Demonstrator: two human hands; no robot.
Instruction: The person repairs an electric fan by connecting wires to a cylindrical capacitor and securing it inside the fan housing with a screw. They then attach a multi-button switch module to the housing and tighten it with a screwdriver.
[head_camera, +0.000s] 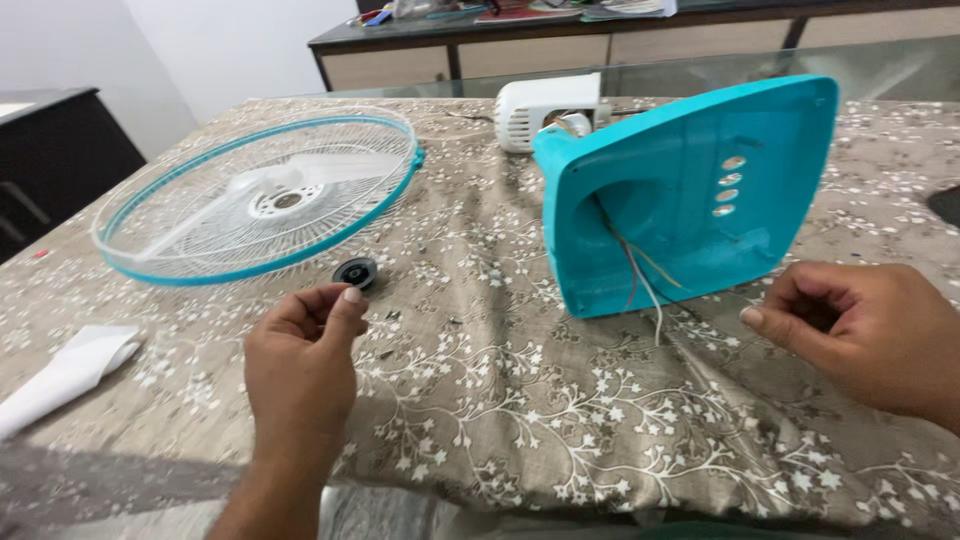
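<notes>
Left hand (300, 350) fingers pinched near black cap (356, 272); right hand (870, 335) curled, empty. Loose wires (640, 280) under teal base (690, 190) risked snagging.

a surface (480, 400) under a floral cloth carries a fan guard (260, 195) far left, a black knob (356, 271), a turquoise fan base (700, 190) right, a white motor housing (545, 108) far, and a white cloth (70, 370) near left.

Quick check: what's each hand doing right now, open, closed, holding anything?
Left hand: fingers curled, pinched at the tips near the black cap; whether it holds anything cannot be told.
Right hand: loosely curled beside the teal base, holding nothing visible.
</notes>
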